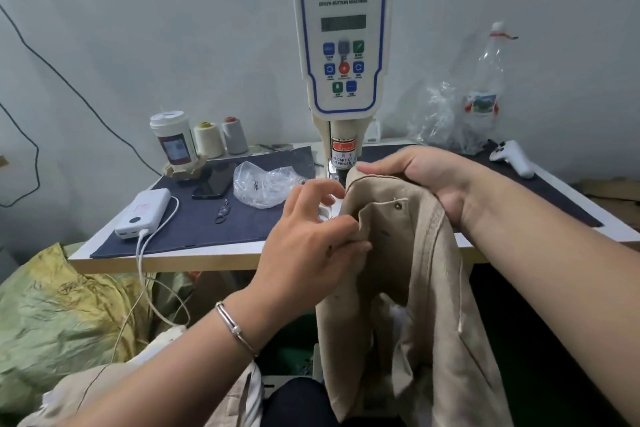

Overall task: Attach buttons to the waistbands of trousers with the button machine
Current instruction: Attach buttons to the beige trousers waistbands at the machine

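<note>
Both hands hold one pair of beige trousers (pixel 408 288) at the waistband, directly in front of the button machine (pixel 341 55). My right hand (pixel 426 180) is curled over the top edge of the waistband, fingers clamped on the cloth beside the machine's head. My left hand (pixel 311 243) pinches a fold of the fabric lower down between thumb and bent fingers, with the forefinger raised near the waistband edge. One metal button (pixel 398 206) sits on the waistband between the two hands. The trouser legs hang down off the front edge of the table (pixel 173 262).

Surroundings on the dark mat (pixel 194 229): one clear plastic bag (pixel 266 184) holding small parts, just left of the machine base; one black phone (pixel 213 184); one white power bank (pixel 143 213) with a white cable trailing off the table; a small metal piece (pixel 221 215) beside it. At the back left stand one lidded cup (pixel 173 142) and two thread cones (pixel 221 137). To the right stand one clear bottle (pixel 485 87), crumpled plastic wrap, and one white controller (pixel 512 158). My right hand and the raised cloth block sight of the machine's working point. A silver bracelet (pixel 235 328) circles my left wrist.
</note>
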The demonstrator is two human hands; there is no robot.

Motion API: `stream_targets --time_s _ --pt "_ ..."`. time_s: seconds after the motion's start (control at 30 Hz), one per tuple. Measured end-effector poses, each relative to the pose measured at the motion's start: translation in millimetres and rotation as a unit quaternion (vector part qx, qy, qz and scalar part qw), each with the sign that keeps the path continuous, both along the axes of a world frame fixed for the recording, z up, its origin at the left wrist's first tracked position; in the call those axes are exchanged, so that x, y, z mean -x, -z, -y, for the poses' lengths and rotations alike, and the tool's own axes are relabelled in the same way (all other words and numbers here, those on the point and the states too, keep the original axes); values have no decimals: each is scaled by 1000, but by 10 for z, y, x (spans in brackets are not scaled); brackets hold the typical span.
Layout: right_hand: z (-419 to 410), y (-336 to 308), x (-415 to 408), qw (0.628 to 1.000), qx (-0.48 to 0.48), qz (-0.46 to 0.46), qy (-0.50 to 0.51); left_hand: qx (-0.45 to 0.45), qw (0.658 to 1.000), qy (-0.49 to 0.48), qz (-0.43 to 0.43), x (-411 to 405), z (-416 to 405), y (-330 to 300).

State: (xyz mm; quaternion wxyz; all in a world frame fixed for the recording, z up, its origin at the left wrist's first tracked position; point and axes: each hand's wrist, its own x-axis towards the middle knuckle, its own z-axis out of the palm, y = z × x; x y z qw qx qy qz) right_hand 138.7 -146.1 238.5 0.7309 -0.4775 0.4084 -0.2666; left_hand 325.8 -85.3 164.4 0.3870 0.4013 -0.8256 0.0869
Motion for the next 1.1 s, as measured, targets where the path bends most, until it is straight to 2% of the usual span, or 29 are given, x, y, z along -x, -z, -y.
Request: stream_targets --time_s 0.07,0.1,0.13,0.17,0.2,0.3,0.4,0.5,0.6,0.7,0.8,0.87,0.93,1.1 --pt "91 36 14 1000 8 -9 20 -107 989 43 -90 -76 50 -51" --pt "143 72 11 999 21 -23 36 -185 964 85 -169 -141 75 -108" --pt "188 120 -4 997 39 -42 52 -262 922 133 -253 -212 102 -175" --pt "231 181 -24 994 62 -64 64 -323 876 170 -315 -279 141 -234" --pt "266 250 -54 990 85 -88 70 -356 850 181 -343 -334 186 -278" --pt "366 449 -114 963 188 -169 89 -351 868 129 -327 -434 353 -322" --pt "540 665 24 916 268 -269 126 -309 877 74 -361 -584 540 -305" --pt "804 919 372 844 302 -394 203 -244 881 6 -405 -799 759 -258" --pt "1008 1122 705 756 329 -499 265 -186 895 -69 -398 -986 1057 -119" --pt "1211 1290 876 723 370 -510 283 -173 913 -121 -349 -1032 1375 129" --pt "1481 1357 888 683 383 -578 229 -188 926 -183 -270 -1000 1641 403" --pt "1653 1347 846 677 388 -597 188 -209 923 -207 -247 -999 1780 576" --pt "1777 1334 810 692 368 -600 160 -232 918 -223 -230 -986 1864 725" --pt "1968 1313 721 697 307 -631 145 -243 922 -245 -177 -927 1931 912"
